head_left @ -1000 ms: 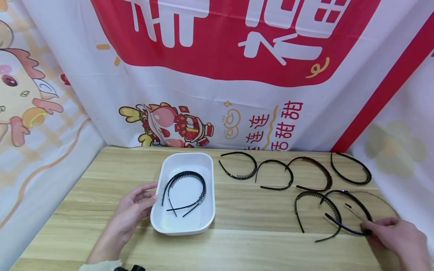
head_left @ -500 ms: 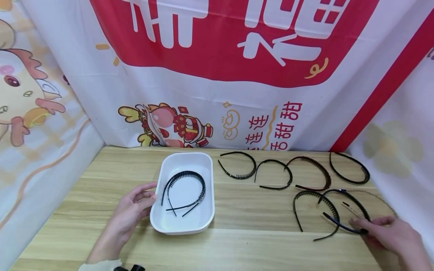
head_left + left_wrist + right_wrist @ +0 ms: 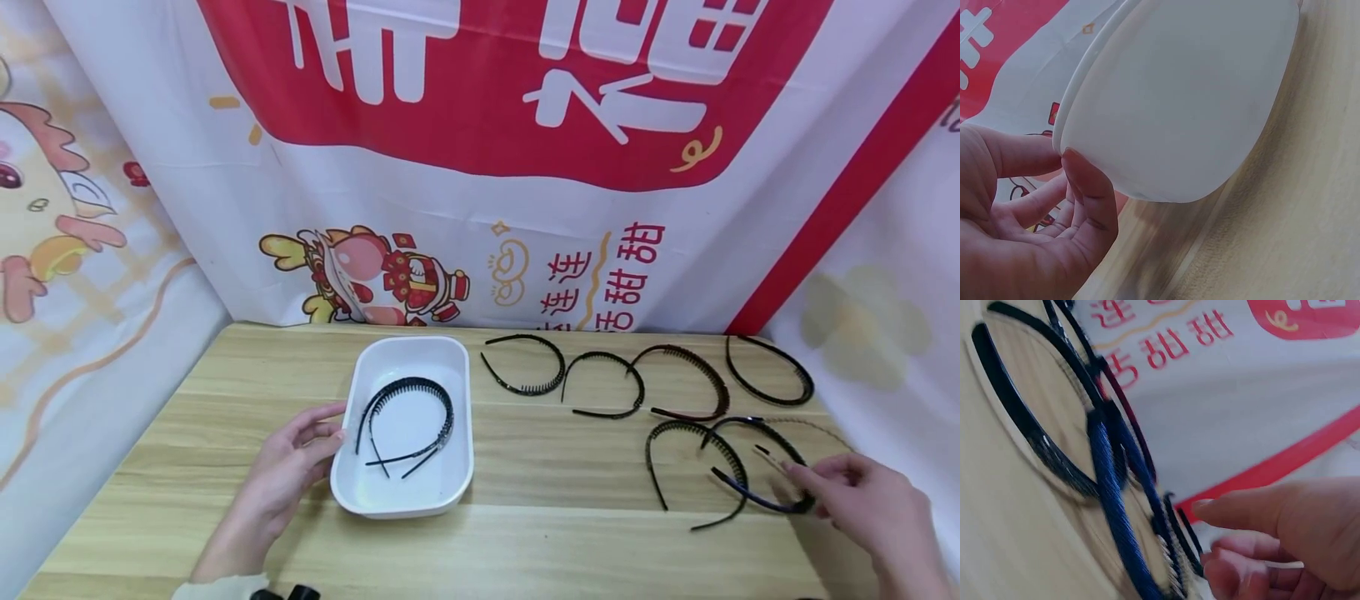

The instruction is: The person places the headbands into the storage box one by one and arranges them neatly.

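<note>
In the head view my left hand [image 3: 296, 467] is at the left side of a white plastic tub [image 3: 345, 492]. The left wrist view shows its thumb and forefinger pinching the tub's rim [image 3: 1082, 72]. Two overlapping black toothed headbands [image 3: 412, 383] lie inside. On the right, my right hand [image 3: 873, 504] reaches over a thin beige headband [image 3: 810, 427] and a dark blue headband [image 3: 772, 502]. In the right wrist view its fingertips [image 3: 1200, 508] stand apart, beside the blue headband [image 3: 1116, 512]. A black toothed headband [image 3: 731, 454] overlaps the blue one.
Along the table's back edge lie a black headband [image 3: 561, 367], a smaller black one [image 3: 641, 387], a dark red one [image 3: 716, 383] and another black one [image 3: 806, 383]. Printed cloth [image 3: 480, 158] hangs behind the wooden table [image 3: 562, 467].
My right hand shifts slightly up and left over the beige and blue headbands, its fingers changing position. My left hand stays on the tub. The view drifts slightly.
</note>
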Tool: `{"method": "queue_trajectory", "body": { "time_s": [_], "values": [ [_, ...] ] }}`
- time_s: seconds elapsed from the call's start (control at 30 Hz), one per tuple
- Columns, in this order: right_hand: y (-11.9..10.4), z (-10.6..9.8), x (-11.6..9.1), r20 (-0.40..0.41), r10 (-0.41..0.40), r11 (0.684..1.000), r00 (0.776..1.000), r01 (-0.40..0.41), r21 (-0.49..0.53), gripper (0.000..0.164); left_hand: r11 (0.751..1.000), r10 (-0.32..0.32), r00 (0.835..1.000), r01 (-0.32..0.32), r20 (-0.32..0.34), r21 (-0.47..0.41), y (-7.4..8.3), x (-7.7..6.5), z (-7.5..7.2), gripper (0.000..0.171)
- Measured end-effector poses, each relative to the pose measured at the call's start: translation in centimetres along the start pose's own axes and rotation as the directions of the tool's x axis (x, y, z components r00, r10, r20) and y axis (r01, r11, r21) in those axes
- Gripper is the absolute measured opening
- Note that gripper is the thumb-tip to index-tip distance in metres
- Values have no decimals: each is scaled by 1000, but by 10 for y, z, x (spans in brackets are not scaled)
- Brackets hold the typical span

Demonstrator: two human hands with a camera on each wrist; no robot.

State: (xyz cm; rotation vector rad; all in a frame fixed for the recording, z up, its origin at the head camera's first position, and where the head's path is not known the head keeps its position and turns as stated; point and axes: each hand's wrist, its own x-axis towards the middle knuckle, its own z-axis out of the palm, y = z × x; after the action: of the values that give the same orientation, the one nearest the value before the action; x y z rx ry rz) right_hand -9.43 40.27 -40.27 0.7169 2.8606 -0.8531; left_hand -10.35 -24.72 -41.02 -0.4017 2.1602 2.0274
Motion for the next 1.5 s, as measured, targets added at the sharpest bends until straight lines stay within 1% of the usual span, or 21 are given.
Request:
{"method": "queue_trajectory", "body": {
  "time_s": [0.07,0.17,0.23,0.33,0.57,0.7,0.97,1.23,1.37,1.43,1.5],
  "values": [
    [-8,5,0,-8,-68,998,998,68,7,54,1000,0,1000,0,-1,2,0,0,0,61],
    [-16,12,2,29,-168,985,985,168,-31,51,1000,-3,1000,3,2,6,-2,1,0,61],
    [-18,16,3,60,-200,976,978,204,-72,50,1000,-4,1000,4,3,10,-3,1,0,61],
    [-19,21,6,92,-214,969,972,224,-106,49,1000,-6,1000,6,3,13,-4,1,0,61],
    [-19,30,9,83,-221,962,972,231,-148,47,1000,-3,1000,3,0,10,-2,0,0,61],
    [-19,31,10,108,-202,964,973,217,-152,51,1000,-5,1000,5,-1,11,-3,0,0,61],
    [-19,31,11,195,-141,985,971,158,-76,61,1000,-2,1000,2,0,14,-2,1,0,61],
    [-21,32,11,226,-122,991,966,129,-20,63,1000,0,1000,0,-1,14,-1,1,-1,61],
    [-24,31,10,223,-133,990,966,142,-24,61,1000,-5,1000,5,1,22,-1,1,-1,61],
    [-25,30,9,191,-138,990,972,143,-11,56,1000,-5,1000,5,4,22,-1,1,-1,61],
    [-25,28,8,142,-129,991,981,125,37,50,1000,-5,1000,5,6,22,0,1,-1,61]
  ]
}}
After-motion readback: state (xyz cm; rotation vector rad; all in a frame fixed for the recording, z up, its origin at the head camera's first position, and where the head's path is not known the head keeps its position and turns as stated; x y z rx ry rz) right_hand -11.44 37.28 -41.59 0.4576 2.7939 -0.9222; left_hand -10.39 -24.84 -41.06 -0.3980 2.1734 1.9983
